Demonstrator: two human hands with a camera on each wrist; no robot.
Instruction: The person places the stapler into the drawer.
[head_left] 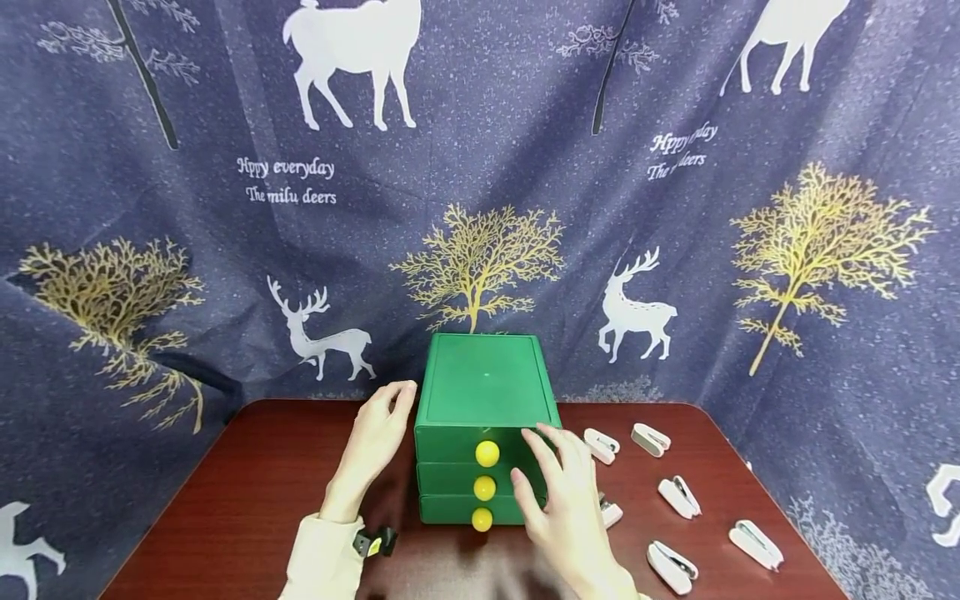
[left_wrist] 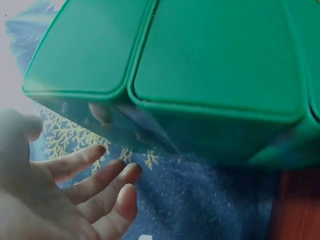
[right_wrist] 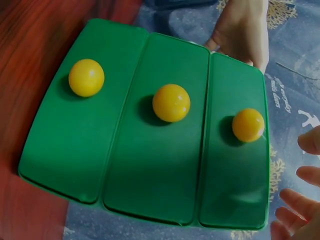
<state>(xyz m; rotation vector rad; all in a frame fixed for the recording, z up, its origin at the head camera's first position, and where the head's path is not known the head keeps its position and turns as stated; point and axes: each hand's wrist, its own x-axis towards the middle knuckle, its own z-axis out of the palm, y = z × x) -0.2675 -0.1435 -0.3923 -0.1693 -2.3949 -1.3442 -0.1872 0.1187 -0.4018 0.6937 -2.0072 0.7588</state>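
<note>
While empty, left hand (head_left: 375,432) and right hand (head_left: 568,504) near smooth, boxy 3-drawer cabinet (head_left: 486,383).

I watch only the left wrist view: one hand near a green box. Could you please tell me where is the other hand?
Observer: The right hand is at the front right side of the green box, in the head view.
Operator: Thank you. Has the box something to pull?
Observer: Its front bears three yellow knobs.
Operator: And what lies to the right of it?
Observer: Several pale staplers, scattered on the table.
</note>
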